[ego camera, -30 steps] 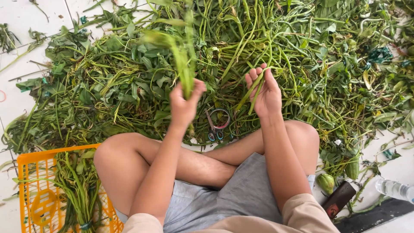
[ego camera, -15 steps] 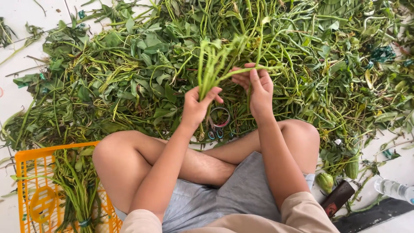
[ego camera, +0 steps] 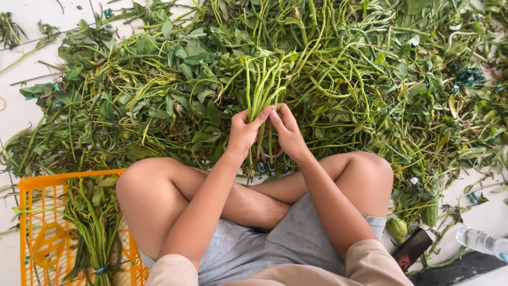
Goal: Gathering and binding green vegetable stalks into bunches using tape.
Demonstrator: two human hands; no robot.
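I sit cross-legged before a big heap of green stems and leaves (ego camera: 338,69) spread on the white floor. My left hand (ego camera: 244,131) and my right hand (ego camera: 288,130) meet in front of me, both closed around one upright bunch of green stems (ego camera: 260,85). The bunch's tips fan out above my fingers and its lower ends hang below them. Scissors with coloured handles (ego camera: 267,163) lie on the floor just under my hands, partly hidden.
An orange plastic crate (ego camera: 37,233) at lower left holds a tied bundle of stems (ego camera: 95,233). At lower right lie two small green fruits (ego camera: 398,229), a dark-handled knife (ego camera: 418,246) and a clear plastic bottle (ego camera: 484,242). My knees flank the hands.
My hands have come together: the stems from the right hand now join the bunch in the left, and both hands grip it lower and nearer to me.
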